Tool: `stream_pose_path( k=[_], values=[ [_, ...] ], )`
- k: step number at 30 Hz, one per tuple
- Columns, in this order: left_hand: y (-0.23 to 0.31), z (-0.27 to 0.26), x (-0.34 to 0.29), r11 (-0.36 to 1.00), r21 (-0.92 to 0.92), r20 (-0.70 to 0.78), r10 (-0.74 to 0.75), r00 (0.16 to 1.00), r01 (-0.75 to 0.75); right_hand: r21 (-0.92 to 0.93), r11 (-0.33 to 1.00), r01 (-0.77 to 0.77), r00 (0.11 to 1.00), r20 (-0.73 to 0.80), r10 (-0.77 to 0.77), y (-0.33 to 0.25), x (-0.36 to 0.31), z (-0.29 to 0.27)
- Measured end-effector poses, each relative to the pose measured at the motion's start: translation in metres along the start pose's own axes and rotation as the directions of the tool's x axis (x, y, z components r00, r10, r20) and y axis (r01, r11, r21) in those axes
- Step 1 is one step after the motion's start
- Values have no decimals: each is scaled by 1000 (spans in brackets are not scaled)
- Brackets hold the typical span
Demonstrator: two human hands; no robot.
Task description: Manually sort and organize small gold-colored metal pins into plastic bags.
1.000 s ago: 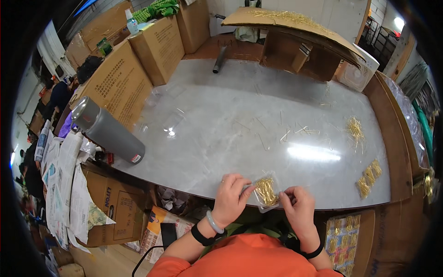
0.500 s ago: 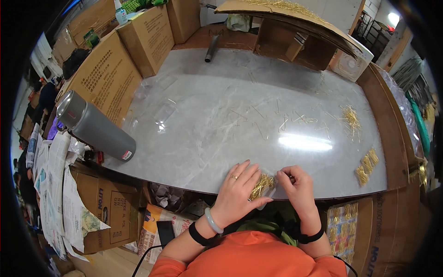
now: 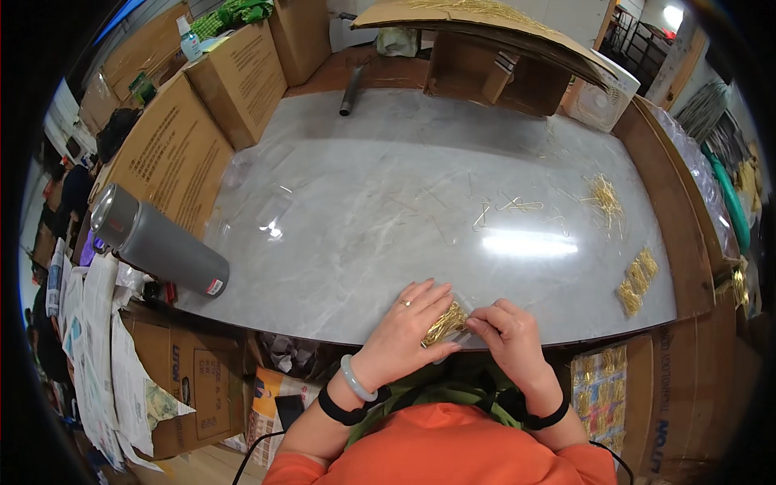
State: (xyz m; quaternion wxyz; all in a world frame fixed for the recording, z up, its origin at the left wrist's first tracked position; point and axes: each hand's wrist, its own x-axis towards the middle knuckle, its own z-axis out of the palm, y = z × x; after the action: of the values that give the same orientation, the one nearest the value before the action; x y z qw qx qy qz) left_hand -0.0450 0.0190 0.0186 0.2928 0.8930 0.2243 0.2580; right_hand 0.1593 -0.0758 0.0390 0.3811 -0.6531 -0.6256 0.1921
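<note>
Both hands pinch a small clear packet of gold pins (image 3: 445, 324) at the table's near edge: left hand (image 3: 410, 321) flat over it, right hand (image 3: 503, 331) gripping its end. The grey marble tabletop (image 3: 388, 210) lies smooth and glossy beyond, with loose gold pins (image 3: 605, 198) and filled packets (image 3: 636, 280) well apart to the right.

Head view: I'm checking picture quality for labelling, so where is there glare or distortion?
Head view: a bright white glare streak lies on the grey marble tabletop, with a smaller glint near the grey metal flask; straight table edges bow toward the dark fisheye rim; the small bundle of gold wire pins between the left hand and right hand looks reasonably sharp.
</note>
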Motion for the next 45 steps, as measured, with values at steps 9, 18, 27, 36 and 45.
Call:
stream_pose_path(
  k=[9, 18, 27, 36, 45],
  values=[
    [10, 10, -4, 997, 44, -159, -55, 986, 63, -30, 999, 34, 974, -222, -40, 8, 3, 22],
    [7, 14, -7, 998, 54, -218, 27, 976, -16, 49, 987, -152, 985, -79, 156, 5, 17, 5],
    [2, 15, -11, 1000, -19, -224, 11, 974, -16, -163, 973, 165, 961, -195, -196, 1, 10, 14],
    [8, 18, -11, 983, 180, -198, 61, 978, -24, -300, 891, 341, 940, 124, -318, 1, -8, 21],
    [7, -9, -17, 918, 393, -145, 3, 989, 54, -484, 869, -102, 994, -11, 110, 102, 113, -67]
  ],
)
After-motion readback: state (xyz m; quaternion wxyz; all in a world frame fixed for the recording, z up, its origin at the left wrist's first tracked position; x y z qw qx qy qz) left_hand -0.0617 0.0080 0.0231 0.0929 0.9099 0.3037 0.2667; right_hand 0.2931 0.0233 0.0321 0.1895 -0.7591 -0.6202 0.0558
